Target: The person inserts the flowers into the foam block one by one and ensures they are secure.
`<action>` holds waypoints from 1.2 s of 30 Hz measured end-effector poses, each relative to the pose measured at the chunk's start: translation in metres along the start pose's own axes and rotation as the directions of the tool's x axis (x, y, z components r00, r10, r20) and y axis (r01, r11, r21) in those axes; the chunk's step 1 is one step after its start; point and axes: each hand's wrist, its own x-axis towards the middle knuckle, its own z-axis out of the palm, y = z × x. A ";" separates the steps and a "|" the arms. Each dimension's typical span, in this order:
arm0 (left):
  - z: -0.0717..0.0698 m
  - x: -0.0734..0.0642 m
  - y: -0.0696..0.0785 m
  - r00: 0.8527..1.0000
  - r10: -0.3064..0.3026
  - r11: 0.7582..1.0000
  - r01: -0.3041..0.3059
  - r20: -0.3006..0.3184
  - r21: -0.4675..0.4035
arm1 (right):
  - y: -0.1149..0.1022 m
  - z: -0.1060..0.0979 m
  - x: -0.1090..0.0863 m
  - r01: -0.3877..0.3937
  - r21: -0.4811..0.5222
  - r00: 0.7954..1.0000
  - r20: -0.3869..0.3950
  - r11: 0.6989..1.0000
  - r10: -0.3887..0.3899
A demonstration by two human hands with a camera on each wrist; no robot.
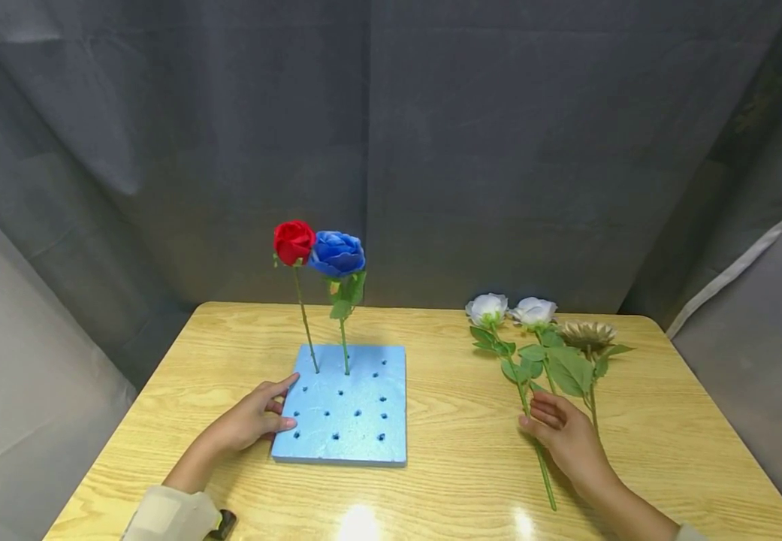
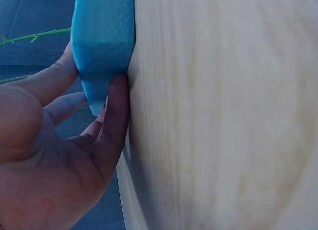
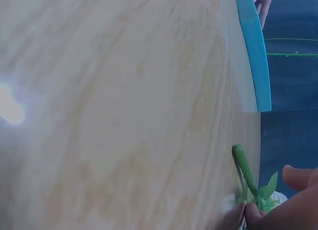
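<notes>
My left hand [image 1: 252,417] holds the left edge of a light blue foam board [image 1: 363,443] dotted with holes. The left wrist view shows its fingers around the edge of the board [image 2: 102,36]. A red rose [image 1: 294,242] and a blue flower [image 1: 338,254] stand upright in the board's far part. My right hand [image 1: 569,443] is at the green stem [image 1: 544,473] of a white rose [image 1: 487,309]. In the right wrist view, a fingertip touches that stem [image 3: 243,163], while another digit stays apart above.
A second white rose [image 1: 534,312] and a pale sunflower-like bloom [image 1: 588,335] lie beside the first on the wooden table [image 1: 458,466]. Their leaves overlap near my right hand. Grey curtains [image 1: 499,150] enclose the table's back and sides.
</notes>
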 end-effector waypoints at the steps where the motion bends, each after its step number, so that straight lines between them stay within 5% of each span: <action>1: 0.000 0.000 0.000 1.000 0.000 1.000 0.000 0.001 -0.002 | 0.001 0.000 0.000 -0.006 0.005 1.000 0.004 1.000 0.006; 8: 0.000 0.000 0.001 1.000 0.001 1.000 -0.001 0.006 -0.016 | 0.005 -0.001 0.006 -0.024 -0.011 1.000 -0.008 1.000 0.024; 20: 0.000 0.000 0.001 1.000 0.009 1.000 -0.009 0.009 0.000 | 0.006 -0.007 0.020 -0.019 -0.182 1.000 -0.022 0.983 0.016; 36: 0.000 0.000 0.000 1.000 0.009 1.000 -0.009 0.004 -0.001 | 0.007 -0.009 0.027 -0.075 -0.123 0.997 -0.040 0.990 0.070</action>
